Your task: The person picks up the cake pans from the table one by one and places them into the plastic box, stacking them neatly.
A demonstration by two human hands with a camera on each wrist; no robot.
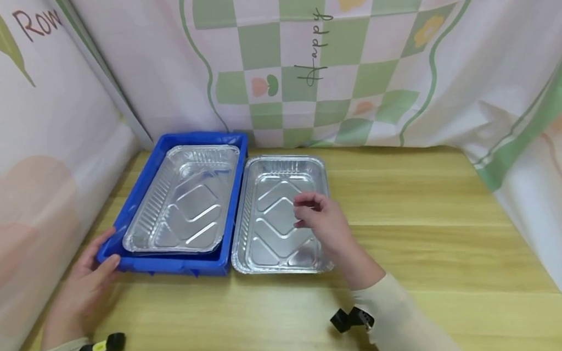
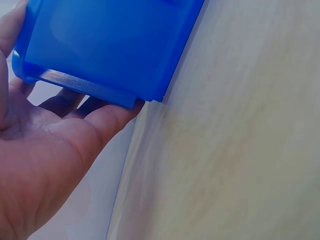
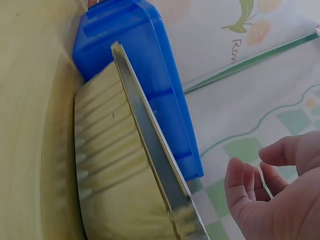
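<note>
My left hand (image 1: 84, 287) grips the near left corner of a blue plastic tray (image 1: 171, 264), its thumb on the rim. In the left wrist view, the fingers (image 2: 112, 117) of that hand lie against the tray's outer wall. Inside the blue tray sits a rectangular foil pan (image 1: 189, 205), slightly askew. A second foil pan (image 1: 272, 226) stands on the table right beside the tray. Over its right side hovers my right hand (image 1: 326, 224), fingers loosely curled and holding nothing; the right wrist view shows this hand (image 3: 280, 192) above the pan's rim.
The wooden table (image 1: 439, 229) extends to the right of the pans. A checked curtain (image 1: 301, 58) hangs along the back, with more printed cloth (image 1: 23, 179) at the left and right sides. Each wrist wears a black strap (image 1: 106, 344).
</note>
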